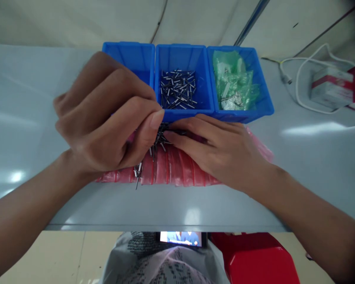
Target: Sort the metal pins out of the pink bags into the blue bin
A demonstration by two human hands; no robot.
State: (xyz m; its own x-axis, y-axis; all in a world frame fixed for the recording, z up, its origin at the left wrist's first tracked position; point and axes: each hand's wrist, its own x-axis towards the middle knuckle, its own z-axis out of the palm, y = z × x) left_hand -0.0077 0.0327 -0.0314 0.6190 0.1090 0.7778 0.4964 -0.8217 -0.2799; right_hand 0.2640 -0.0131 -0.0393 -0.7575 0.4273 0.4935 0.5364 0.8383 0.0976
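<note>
My left hand (106,114) is curled closed above a stack of pink plastic bags (171,167), its thumb and forefinger pinched together over a small heap of metal rivets (159,138). A few rivets (138,173) lie or hang below that hand on the pink bags. My right hand (219,150) rests palm down on the bags, fingers extended toward the heap, fingertips touching the rivets. Right behind both hands stand three blue bins: the left bin (133,55), the middle bin (204,79) with loose rivets (179,88), and the right bin (262,90) with green bags (233,83).
The grey table (298,165) ends at a front edge near my body. A white cable (301,75) and a white and red box (331,86) lie at the far right. A red stool (254,258) and a phone (180,238) on my lap show below the table edge.
</note>
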